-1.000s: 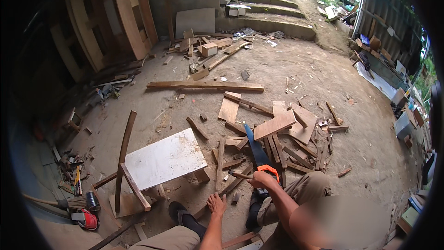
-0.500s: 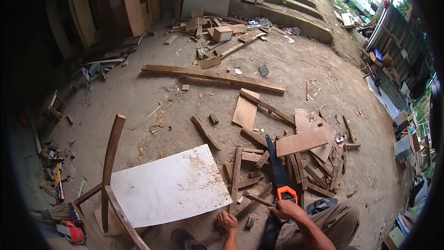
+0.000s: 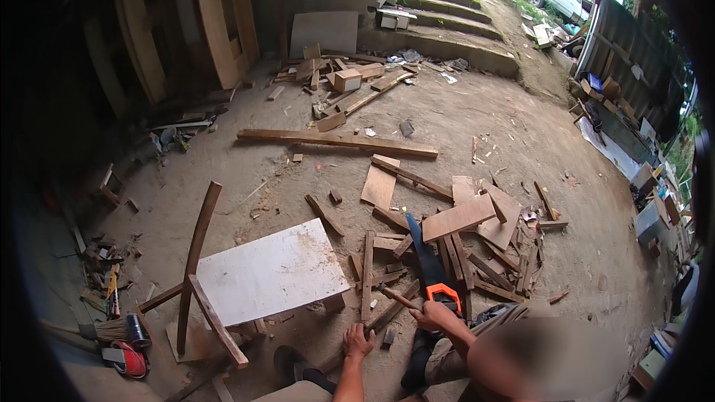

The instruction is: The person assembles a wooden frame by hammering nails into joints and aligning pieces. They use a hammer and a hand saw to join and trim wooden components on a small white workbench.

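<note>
My right hand (image 3: 438, 316) grips a hammer (image 3: 403, 298) by its wooden handle; the small dark head points up and left. Just beyond that hand lies a handsaw (image 3: 424, 249) with a dark blade and an orange handle. My left hand (image 3: 357, 342) is closed over a long wooden strip (image 3: 392, 310) that runs diagonally along the ground; its fingertips are partly hidden. To the left of this hand is a white board (image 3: 268, 272) strewn with sawdust, a brown piece under its near right corner. Two dark, curved wooden pieces (image 3: 198, 257) stand at its left side.
Scrap wood (image 3: 477, 272) is heaped ahead on the right, with a reddish plank (image 3: 458, 217) on top. A long beam (image 3: 335, 141) crosses the dirt floor farther off. Concrete steps (image 3: 454, 18) rise at the back. A brush (image 3: 112, 327) and a red object (image 3: 134, 361) lie lower left.
The view has shifted, so most things sit slightly to the left and higher. My left hand now appears farther below the board's corner. The right hand still grips the hammer.
</note>
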`<state>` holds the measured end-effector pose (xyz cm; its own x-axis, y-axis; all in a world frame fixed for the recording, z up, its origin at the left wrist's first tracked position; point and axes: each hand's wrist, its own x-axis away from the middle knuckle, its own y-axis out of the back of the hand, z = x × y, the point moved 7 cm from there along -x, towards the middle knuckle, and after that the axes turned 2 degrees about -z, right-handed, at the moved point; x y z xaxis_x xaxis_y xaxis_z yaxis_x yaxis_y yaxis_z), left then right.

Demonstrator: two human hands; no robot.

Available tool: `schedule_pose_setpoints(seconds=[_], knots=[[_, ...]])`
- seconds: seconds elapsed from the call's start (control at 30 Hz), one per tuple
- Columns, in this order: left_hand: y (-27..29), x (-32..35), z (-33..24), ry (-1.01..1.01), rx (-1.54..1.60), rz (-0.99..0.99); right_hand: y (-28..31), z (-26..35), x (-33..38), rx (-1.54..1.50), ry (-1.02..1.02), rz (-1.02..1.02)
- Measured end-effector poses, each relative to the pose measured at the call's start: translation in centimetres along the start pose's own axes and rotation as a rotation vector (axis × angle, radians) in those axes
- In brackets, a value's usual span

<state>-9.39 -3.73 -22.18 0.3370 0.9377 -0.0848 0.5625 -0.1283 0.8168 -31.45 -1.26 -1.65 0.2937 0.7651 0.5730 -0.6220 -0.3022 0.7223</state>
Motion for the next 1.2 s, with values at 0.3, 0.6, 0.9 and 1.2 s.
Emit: schedule_pose_setpoints(seconds=[0.3, 0.6, 0.9, 1.2], knots=[[0.6, 3.5, 2.9, 0.26, -0.19, 0.398, -1.2, -4.6, 0.7, -0.115, 0.064, -0.293], [7.7, -0.1, -3.7, 0.118, -0.03, 0.189, 1.2, -7.8, -0.2, -0.389, -0.032, -0.619], [13.9, -5.9, -6.5, 0.022, 0.007, -0.161, 3.9, -2.7, 0.5, -0.809, 0.208, -0.808], [18.6, -10.4, -11.4, -0.009, -0.069, -0.027, 3.6, -1.6, -0.2, -0.975, 0.262, -0.878]])
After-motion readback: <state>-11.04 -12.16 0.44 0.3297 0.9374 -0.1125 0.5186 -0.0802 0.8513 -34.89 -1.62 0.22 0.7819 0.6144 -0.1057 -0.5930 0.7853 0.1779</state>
